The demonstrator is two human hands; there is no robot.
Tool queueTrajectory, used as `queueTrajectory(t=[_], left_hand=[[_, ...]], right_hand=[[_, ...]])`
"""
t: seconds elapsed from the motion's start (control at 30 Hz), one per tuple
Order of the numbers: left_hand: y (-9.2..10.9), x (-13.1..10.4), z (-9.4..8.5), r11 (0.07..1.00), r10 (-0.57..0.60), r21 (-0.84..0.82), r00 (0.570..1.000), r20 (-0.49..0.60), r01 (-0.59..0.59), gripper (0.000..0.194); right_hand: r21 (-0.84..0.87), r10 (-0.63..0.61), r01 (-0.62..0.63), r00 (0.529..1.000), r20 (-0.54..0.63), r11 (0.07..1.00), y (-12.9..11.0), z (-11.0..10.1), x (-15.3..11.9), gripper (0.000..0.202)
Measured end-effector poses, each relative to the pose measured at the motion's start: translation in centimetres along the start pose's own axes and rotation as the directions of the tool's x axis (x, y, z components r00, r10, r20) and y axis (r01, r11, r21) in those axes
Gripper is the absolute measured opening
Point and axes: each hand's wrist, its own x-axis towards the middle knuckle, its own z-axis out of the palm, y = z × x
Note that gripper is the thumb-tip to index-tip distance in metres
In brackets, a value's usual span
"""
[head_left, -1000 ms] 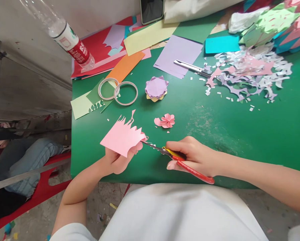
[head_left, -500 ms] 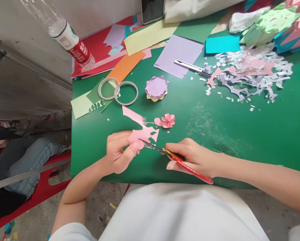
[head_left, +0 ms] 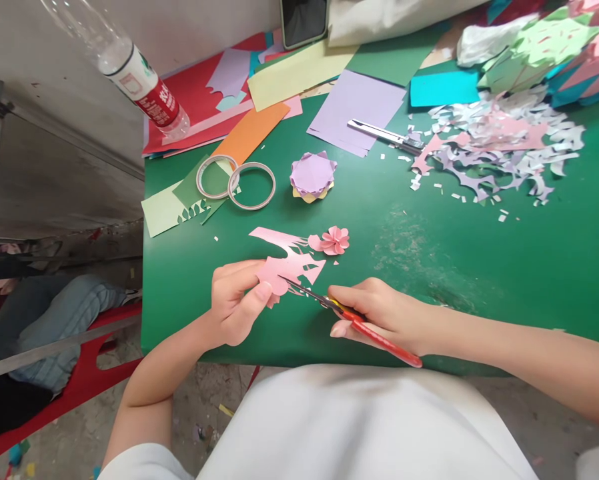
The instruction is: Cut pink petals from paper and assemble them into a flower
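Observation:
My left hand (head_left: 239,301) pinches a cut-up piece of pink paper (head_left: 284,267) between thumb and fingers, near the table's front edge. My right hand (head_left: 379,310) grips scissors (head_left: 387,341) with red and yellow handles. Their dark blades point left and meet the pink paper beside my left thumb. Just beyond the paper lies a pink paper flower (head_left: 335,241), with a loose pink petal (head_left: 315,243) at its left. Farther back stands a small purple and yellow paper piece (head_left: 313,175).
Two tape rings (head_left: 252,187) lie at the left on the green table (head_left: 479,267). Behind are coloured sheets (head_left: 357,107), a box cutter (head_left: 384,133) and a bottle (head_left: 149,93). Paper scraps (head_left: 509,143) are heaped at the right, near folded paper shapes (head_left: 544,50).
The pink paper has turned clockwise in my left hand, its long strip swinging down toward the loose petal. My right hand and the scissors have shifted very slightly left.

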Motion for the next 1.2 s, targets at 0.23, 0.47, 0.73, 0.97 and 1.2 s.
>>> queueTrajectory(t=[0.23,0.47,0.73,0.97,1.2], left_hand=[[0.3,0.4,-0.6,0.999,-0.038,0.025,0.999,0.004,0.038,0.032],[0.4,0.9,-1.0,0.999,0.007,-0.045,0.996,0.088,-0.003,0.029],[0.3,0.4,-0.9,0.993,-0.055,-0.099,0.997,0.046,0.059,0.029],[0.0,-0.6,-0.4,0.942,-0.234,-0.269,0.967,-0.101,0.2,0.035],[0.8,-0.5,0.4,0.985,-0.151,-0.094,0.985,-0.084,0.143,0.027]], right_hand=[[0.013,-0.009,0.009,1.0,0.014,1.0,0.4,-0.3,-0.1,0.05],[-0.012,0.051,-0.05,0.998,0.037,0.999,0.0,-0.8,-0.4,0.051],[0.028,0.079,-0.083,0.988,0.133,0.996,-0.2,-1.0,-0.8,0.068],[-0.048,0.106,-0.099,0.978,0.18,0.994,-1.3,-1.0,-1.2,0.07],[-0.107,0.155,-0.147,0.985,0.073,0.983,-2.5,-0.4,-1.1,0.075]])
